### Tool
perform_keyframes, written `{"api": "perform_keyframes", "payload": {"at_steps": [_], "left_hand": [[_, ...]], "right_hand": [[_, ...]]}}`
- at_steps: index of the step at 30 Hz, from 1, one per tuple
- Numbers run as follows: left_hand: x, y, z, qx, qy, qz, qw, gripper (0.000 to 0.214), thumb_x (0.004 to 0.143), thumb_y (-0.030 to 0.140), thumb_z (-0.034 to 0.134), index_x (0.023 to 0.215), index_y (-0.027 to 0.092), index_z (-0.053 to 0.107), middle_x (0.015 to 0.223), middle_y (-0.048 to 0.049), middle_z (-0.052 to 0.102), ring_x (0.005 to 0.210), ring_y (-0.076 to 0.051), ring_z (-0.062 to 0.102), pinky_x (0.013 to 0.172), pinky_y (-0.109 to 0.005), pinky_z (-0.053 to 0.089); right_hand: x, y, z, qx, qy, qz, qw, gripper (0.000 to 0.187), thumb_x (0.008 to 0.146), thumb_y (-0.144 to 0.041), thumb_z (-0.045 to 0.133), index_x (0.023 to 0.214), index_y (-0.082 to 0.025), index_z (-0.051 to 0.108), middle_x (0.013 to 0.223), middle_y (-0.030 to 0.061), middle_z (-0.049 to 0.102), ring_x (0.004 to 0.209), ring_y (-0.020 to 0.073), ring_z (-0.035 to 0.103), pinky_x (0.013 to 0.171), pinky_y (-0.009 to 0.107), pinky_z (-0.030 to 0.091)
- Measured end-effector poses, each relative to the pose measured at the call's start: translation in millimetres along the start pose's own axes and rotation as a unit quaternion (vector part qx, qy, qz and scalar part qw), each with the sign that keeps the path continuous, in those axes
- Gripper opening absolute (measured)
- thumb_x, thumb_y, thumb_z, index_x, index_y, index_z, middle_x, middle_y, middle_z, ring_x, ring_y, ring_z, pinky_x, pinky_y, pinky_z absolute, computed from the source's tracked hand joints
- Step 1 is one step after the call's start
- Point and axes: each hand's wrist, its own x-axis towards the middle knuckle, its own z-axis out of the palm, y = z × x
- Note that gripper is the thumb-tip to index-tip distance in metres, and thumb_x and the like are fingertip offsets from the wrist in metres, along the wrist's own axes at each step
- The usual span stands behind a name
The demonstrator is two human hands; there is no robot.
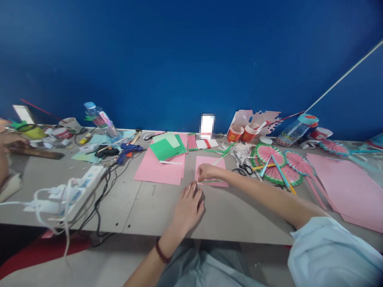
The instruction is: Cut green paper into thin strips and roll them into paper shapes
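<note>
My right hand (206,172) is closed in a pinch on a thin green paper strip (213,181) lying along the near edge of a small pink paper sheet (209,163). My left hand (188,207) lies flat on the grey table (143,203) just in front of it, fingers stretched out and holding nothing, fingertips close to the strip's left end. A dark bead bracelet sits on the left wrist.
A large pink sheet (158,167) with green papers (166,148) lies behind. Scissors (243,167), paper fans (277,163), red cups (242,133), a blue glue gun (127,151), a power strip (80,187) with cables, a bottle (101,119). Another person's hand (8,139) is at far left.
</note>
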Motion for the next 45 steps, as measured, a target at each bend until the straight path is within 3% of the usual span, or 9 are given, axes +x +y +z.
{"api": "perform_keyframes", "payload": {"at_steps": [6, 12, 22, 30, 45], "left_hand": [[0.1, -1.6, 0.2, -0.014, 0.012, -0.001, 1.0, 0.039, 0.088, 0.025, 0.045, 0.127, 0.016, 0.048, 0.141, -0.015, 0.046, 0.131, -0.028, 0.041, 0.105, -0.048, 0.038], [2.3, -2.4, 1.3, -0.017, 0.014, -0.007, 1.0, 0.054, 0.089, 0.028, 0.044, 0.14, 0.012, 0.035, 0.14, -0.0151, 0.047, 0.13, -0.027, 0.043, 0.104, -0.045, 0.039], [3.8, -1.6, 1.9, -0.026, 0.013, -0.031, 0.999, 0.051, 0.087, 0.025, 0.044, 0.136, 0.014, 0.041, 0.139, -0.0144, 0.048, 0.127, -0.029, 0.043, 0.102, -0.047, 0.039], [4.2, -0.2, -2.2, -0.011, 0.001, -0.034, 0.999, 0.048, 0.087, 0.023, 0.044, 0.134, 0.012, 0.045, 0.141, -0.0137, 0.044, 0.125, -0.03, 0.044, 0.101, -0.046, 0.04], [1.0, -3.3, 5.6, -0.016, 0.009, -0.03, 0.999, 0.05, 0.088, 0.024, 0.042, 0.137, 0.014, 0.042, 0.141, -0.0127, 0.047, 0.129, -0.029, 0.042, 0.104, -0.047, 0.039]], "right_hand": [[1.2, -3.3, -1.9, -0.037, 0.005, -0.009, 0.999, 0.01, 0.062, -0.02, 0.068, 0.069, -0.016, 0.062, 0.062, -0.0007, 0.059, 0.056, 0.0112, 0.051, 0.049, 0.021, 0.034], [0.4, -3.2, -2.2, -0.058, 0.017, -0.019, 0.998, 0.015, 0.062, -0.022, 0.069, 0.074, -0.015, 0.065, 0.077, 0.0037, 0.067, 0.07, 0.016, 0.059, 0.052, 0.022, 0.035], [-7.5, -4.3, -0.7, 0.001, 0.018, -0.015, 1.0, 0.022, 0.058, -0.011, 0.068, 0.08, -0.016, 0.064, 0.089, 0.0039, 0.071, 0.079, 0.0157, 0.063, 0.052, 0.017, 0.039], [-11.1, 1.0, -1.9, 0.066, -0.017, -0.026, 0.997, 0.016, 0.065, -0.01, 0.066, 0.079, -0.015, 0.062, 0.075, 0.0027, 0.071, 0.063, 0.0115, 0.066, 0.054, 0.016, 0.045], [-11.7, -4.7, -0.9, 0.035, 0.008, -0.039, 0.999, 0.026, 0.062, -0.003, 0.06, 0.084, -0.015, 0.065, 0.082, 0.0031, 0.072, 0.075, 0.0142, 0.066, 0.057, 0.016, 0.043]]}}
